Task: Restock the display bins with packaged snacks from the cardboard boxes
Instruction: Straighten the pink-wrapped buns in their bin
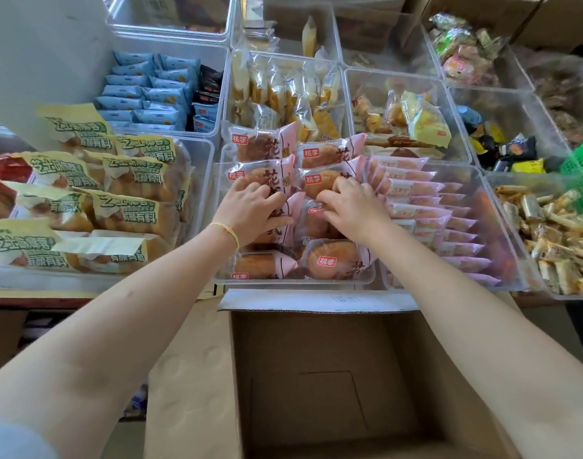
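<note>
Pink-wrapped bread packets (pixel 330 154) fill the clear middle bin (pixel 293 279), and both hands are down among them. The left hand (pixel 250 210) has its fingers curled over the edge of one packet in the left column, gripping it. The right hand (pixel 351 203) lies just beside it, fingers bent and pinching a packet in the right column. A thin yellow bracelet (pixel 229 230) circles the left wrist. Both bare forearms reach over an open cardboard box (pixel 316 376) that stands near, right against the bin's front wall; its inside shows only bare brown board. Left of the middle bin lie large yellow-labelled bags (pixel 131 207). On the right, another clear bin holds upright rows of pale pink packets (pixel 416 193). Farther off are blue packets (pixel 141 91) on the left and a green basket (pixel 581 173) at the right edge.
</note>
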`<act>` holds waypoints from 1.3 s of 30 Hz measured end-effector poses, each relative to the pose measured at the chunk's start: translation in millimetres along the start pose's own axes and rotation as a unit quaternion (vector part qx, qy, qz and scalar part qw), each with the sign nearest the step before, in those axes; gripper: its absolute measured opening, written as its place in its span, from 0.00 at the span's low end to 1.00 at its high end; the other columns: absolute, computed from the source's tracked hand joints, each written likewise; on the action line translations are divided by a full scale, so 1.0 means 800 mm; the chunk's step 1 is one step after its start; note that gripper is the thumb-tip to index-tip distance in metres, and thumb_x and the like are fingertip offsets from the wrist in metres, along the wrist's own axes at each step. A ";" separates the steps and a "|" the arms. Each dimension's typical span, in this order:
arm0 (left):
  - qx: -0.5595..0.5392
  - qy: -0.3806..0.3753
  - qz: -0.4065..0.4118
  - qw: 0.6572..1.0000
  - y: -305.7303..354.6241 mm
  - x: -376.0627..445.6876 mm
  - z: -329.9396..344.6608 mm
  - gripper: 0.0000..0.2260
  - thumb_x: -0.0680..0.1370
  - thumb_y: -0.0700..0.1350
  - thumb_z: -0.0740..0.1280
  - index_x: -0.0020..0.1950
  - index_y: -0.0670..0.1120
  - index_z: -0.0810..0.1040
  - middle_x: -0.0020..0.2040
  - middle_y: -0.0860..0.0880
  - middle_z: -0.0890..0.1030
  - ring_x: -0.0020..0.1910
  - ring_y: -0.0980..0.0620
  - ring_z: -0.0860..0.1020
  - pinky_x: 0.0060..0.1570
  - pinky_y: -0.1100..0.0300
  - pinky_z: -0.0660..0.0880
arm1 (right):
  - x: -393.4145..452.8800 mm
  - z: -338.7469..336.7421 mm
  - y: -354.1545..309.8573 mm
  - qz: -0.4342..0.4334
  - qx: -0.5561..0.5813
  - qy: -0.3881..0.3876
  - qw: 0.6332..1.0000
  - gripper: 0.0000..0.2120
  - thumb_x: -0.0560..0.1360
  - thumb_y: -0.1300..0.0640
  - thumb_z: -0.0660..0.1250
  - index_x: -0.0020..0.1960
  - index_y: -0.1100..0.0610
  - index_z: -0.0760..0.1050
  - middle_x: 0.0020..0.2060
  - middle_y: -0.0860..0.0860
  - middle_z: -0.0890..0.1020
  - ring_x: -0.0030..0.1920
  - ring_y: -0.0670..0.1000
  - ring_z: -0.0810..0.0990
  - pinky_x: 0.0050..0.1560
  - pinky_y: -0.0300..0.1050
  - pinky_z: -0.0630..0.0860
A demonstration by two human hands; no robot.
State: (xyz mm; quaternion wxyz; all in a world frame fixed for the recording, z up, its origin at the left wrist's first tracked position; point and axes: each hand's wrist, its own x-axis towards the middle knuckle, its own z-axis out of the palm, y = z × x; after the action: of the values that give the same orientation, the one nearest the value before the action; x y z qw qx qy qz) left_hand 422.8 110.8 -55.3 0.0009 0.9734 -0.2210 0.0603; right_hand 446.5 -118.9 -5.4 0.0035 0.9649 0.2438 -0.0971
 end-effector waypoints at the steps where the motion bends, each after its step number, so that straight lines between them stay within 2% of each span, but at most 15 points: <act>1: 0.004 0.018 0.007 1.000 -0.001 0.001 0.000 0.24 0.78 0.66 0.54 0.56 0.48 0.76 0.43 0.46 0.79 0.43 0.43 0.78 0.56 0.48 0.68 | -0.001 0.002 0.000 0.001 -0.009 0.014 1.000 0.16 0.81 0.47 0.60 0.65 0.52 0.74 0.57 0.56 0.73 0.61 0.58 0.70 0.62 0.55 0.66; 3: 0.015 0.040 0.011 0.999 -0.003 0.001 0.003 0.22 0.79 0.64 0.55 0.57 0.48 0.76 0.45 0.45 0.79 0.46 0.42 0.78 0.55 0.47 0.69 | -0.005 0.012 -0.003 0.002 -0.028 0.047 0.998 0.18 0.80 0.45 0.61 0.63 0.55 0.74 0.57 0.58 0.73 0.61 0.60 0.70 0.61 0.57 0.67; 6: 0.039 0.084 -0.025 0.995 -0.001 0.000 0.014 0.22 0.79 0.61 0.58 0.66 0.48 0.72 0.59 0.42 0.77 0.59 0.40 0.75 0.59 0.45 0.69 | 0.002 0.029 -0.007 -0.004 -0.071 0.099 0.993 0.27 0.77 0.40 0.62 0.67 0.59 0.69 0.64 0.64 0.71 0.67 0.64 0.68 0.65 0.63 0.67; 9: 0.045 0.076 -0.065 0.994 0.009 0.004 0.019 0.26 0.81 0.57 0.54 0.77 0.47 0.63 0.74 0.38 0.66 0.73 0.36 0.64 0.69 0.40 0.64 | 0.026 0.033 -0.005 0.010 -0.068 0.074 0.995 0.35 0.79 0.35 0.51 0.76 0.59 0.62 0.74 0.66 0.64 0.75 0.65 0.62 0.72 0.69 0.60; 11: 0.036 0.055 -0.078 0.995 0.012 0.008 0.022 0.28 0.82 0.58 0.50 0.80 0.47 0.56 0.78 0.37 0.58 0.77 0.34 0.57 0.72 0.37 0.59 | 0.037 0.039 -0.004 0.018 -0.064 0.041 0.997 0.37 0.79 0.33 0.46 0.80 0.56 0.56 0.78 0.64 0.59 0.78 0.64 0.57 0.74 0.70 0.54; 14: 0.029 0.043 -0.085 0.995 0.007 0.014 0.029 0.30 0.82 0.61 0.49 0.81 0.50 0.51 0.79 0.37 0.55 0.77 0.32 0.53 0.72 0.34 0.55 | 0.046 0.051 0.002 0.016 -0.057 0.031 0.998 0.37 0.79 0.33 0.44 0.81 0.54 0.50 0.79 0.61 0.54 0.79 0.62 0.52 0.76 0.67 0.48; 24: 0.034 -0.009 -0.065 0.997 -0.005 0.018 0.041 0.33 0.79 0.67 0.45 0.80 0.56 0.44 0.80 0.39 0.49 0.78 0.33 0.49 0.73 0.32 0.49 | 0.053 0.058 0.012 0.015 -0.046 0.045 0.998 0.39 0.78 0.32 0.39 0.82 0.53 0.44 0.81 0.59 0.47 0.80 0.58 0.44 0.78 0.61 0.40; 27: 0.003 -0.043 -0.077 0.996 -0.002 0.019 0.025 0.32 0.79 0.68 0.43 0.80 0.56 0.46 0.81 0.40 0.50 0.79 0.35 0.48 0.74 0.34 0.48 | 0.056 0.049 0.007 0.029 -0.037 0.015 0.999 0.38 0.79 0.31 0.40 0.81 0.52 0.42 0.81 0.57 0.44 0.80 0.57 0.41 0.77 0.60 0.38; 29: -0.022 -0.029 -0.084 0.996 0.000 0.007 0.013 0.30 0.80 0.65 0.45 0.80 0.55 0.52 0.80 0.41 0.54 0.79 0.37 0.51 0.75 0.37 0.49 | 0.049 0.043 0.000 0.034 -0.014 0.040 0.999 0.37 0.80 0.33 0.42 0.81 0.53 0.46 0.81 0.58 0.46 0.80 0.58 0.43 0.78 0.62 0.40; 31: -0.053 0.027 -0.128 0.990 -0.004 -0.015 0.000 0.25 0.82 0.57 0.51 0.77 0.51 0.62 0.77 0.40 0.62 0.77 0.38 0.59 0.75 0.40 0.54 | 0.040 0.035 -0.014 0.011 -0.004 0.130 0.992 0.33 0.81 0.39 0.49 0.78 0.59 0.57 0.78 0.62 0.58 0.79 0.62 0.54 0.77 0.65 0.49; 33: -0.080 0.096 -0.192 0.973 -0.010 -0.040 -0.011 0.19 0.79 0.50 0.57 0.67 0.46 0.72 0.68 0.40 0.72 0.68 0.39 0.70 0.67 0.42 0.65 | 0.040 0.030 -0.038 -0.056 0.012 0.226 0.972 0.24 0.78 0.50 0.56 0.68 0.63 0.72 0.65 0.63 0.74 0.68 0.64 0.71 0.71 0.65 0.65; 34: -0.087 0.124 -0.213 0.965 -0.012 -0.053 -0.014 0.15 0.78 0.48 0.59 0.61 0.44 0.76 0.61 0.41 0.76 0.60 0.39 0.74 0.60 0.44 0.69 | 0.043 0.028 -0.054 -0.094 0.026 0.249 0.964 0.18 0.77 0.54 0.58 0.60 0.63 0.76 0.57 0.61 0.79 0.60 0.63 0.76 0.64 0.63 0.72; 36: -0.073 0.150 -0.211 0.963 -0.012 -0.073 -0.017 0.09 0.78 0.47 0.61 0.47 0.44 0.78 0.47 0.43 0.78 0.45 0.41 0.77 0.46 0.49 0.72 | 0.050 0.019 -0.088 -0.147 0.041 0.210 0.966 0.12 0.77 0.55 0.62 0.53 0.62 0.79 0.48 0.58 0.81 0.52 0.60 0.79 0.55 0.59 0.76; 37: -0.068 0.146 -0.201 0.966 -0.011 -0.082 -0.017 0.09 0.78 0.47 0.63 0.42 0.44 0.78 0.41 0.45 0.78 0.39 0.42 0.76 0.40 0.51 0.71 | 0.053 0.015 -0.105 -0.153 0.032 0.149 0.976 0.15 0.77 0.51 0.65 0.57 0.61 0.78 0.52 0.58 0.80 0.55 0.60 0.78 0.58 0.58 0.75; 39: -0.097 0.114 -0.188 0.971 -0.005 -0.095 -0.018 0.10 0.78 0.47 0.66 0.37 0.45 0.77 0.34 0.47 0.77 0.31 0.44 0.76 0.32 0.55 0.71 | 0.062 0.007 -0.127 -0.125 -0.022 0.021 0.992 0.28 0.75 0.41 0.68 0.69 0.57 0.71 0.63 0.57 0.76 0.65 0.58 0.73 0.67 0.56 0.68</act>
State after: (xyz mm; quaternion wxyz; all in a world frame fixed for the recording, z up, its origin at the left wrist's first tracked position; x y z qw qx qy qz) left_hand 354.8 147.8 -49.7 0.1315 0.9796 -0.0373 0.1476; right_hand 440.6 -6.6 -16.6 0.0079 0.9282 0.3651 -0.0715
